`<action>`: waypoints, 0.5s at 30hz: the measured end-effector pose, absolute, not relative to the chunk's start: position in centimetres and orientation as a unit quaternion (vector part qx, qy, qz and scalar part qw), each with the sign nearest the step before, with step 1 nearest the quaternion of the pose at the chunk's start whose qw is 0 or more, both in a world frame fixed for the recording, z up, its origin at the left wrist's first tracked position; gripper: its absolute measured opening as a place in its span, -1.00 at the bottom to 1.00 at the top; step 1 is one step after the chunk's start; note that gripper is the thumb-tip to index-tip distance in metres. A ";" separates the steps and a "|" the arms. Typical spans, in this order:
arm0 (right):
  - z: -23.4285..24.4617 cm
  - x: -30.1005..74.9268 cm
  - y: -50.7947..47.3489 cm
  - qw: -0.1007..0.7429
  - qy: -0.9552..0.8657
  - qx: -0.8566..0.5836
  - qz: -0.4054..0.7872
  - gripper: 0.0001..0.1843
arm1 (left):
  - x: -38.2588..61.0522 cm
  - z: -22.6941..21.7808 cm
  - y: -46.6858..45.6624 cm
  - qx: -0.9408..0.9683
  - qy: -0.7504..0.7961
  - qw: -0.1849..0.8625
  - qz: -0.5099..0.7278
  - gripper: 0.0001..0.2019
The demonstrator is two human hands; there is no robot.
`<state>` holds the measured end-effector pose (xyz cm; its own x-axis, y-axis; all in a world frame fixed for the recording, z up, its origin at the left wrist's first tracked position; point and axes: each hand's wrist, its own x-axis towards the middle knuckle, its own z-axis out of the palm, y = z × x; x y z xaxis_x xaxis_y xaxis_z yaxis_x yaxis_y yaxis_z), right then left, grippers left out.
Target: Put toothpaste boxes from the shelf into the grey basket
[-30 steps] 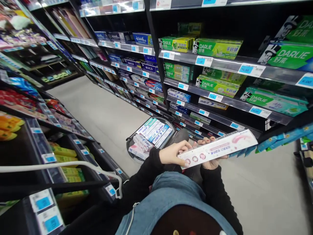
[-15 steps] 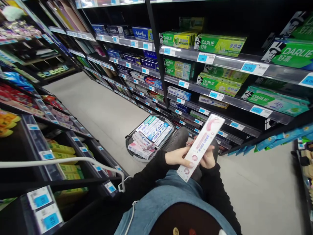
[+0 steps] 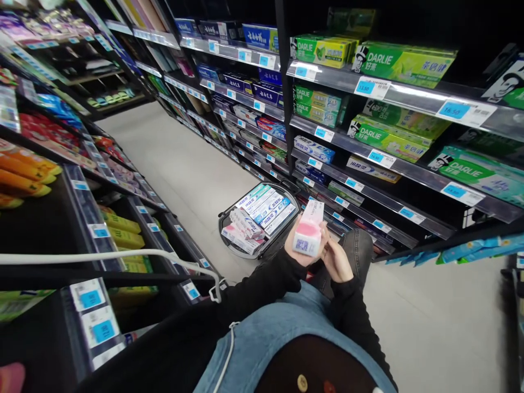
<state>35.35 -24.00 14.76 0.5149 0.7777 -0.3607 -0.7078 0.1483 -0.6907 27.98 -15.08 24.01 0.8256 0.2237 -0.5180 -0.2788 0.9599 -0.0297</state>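
Note:
A white and pink toothpaste box [image 3: 310, 229] is held over my lap, its end with a square printed code facing up at me. My left hand [image 3: 298, 246] wraps around it from the left. From the right, my right hand [image 3: 339, 261] reaches in with its fingers against the box's side; the fingertips are partly hidden. Just left of my knees, a dark basket [image 3: 246, 255] stands on the floor. Several blue-white toothpaste boxes [image 3: 268, 210] lie in it side by side, with pinkish boxes [image 3: 245, 226] piled loosely at the near end.
Shelves of toothpaste rise in front, with green Darlie boxes [image 3: 403, 63] and price tags along the shelf edges [image 3: 380, 158]. Another shelf unit with yellow packs [image 3: 126, 237] stands close on my left. A white cable [image 3: 155, 252] crosses there. Pale floor [image 3: 176, 164] runs between.
The toothpaste box has been turned from its long printed face to its end. My left hand has shifted its hold around it. The view has swung slightly right.

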 end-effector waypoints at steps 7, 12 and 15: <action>10.8 36.5 -26.6 0.713 -0.062 -0.478 0.510 -0.67 | 27.2 24.4 -13.3 0.026 0.239 0.953 0.187 -0.65; 7.2 38.4 -29.7 0.680 -0.080 -0.594 0.422 -0.73 | 26.2 20.7 -11.2 0.141 0.314 0.919 0.195 -0.55; 4.9 39.5 -32.0 0.657 -0.074 -0.657 0.361 -0.79 | 24.1 16.2 -8.1 0.222 0.416 0.844 0.253 -0.58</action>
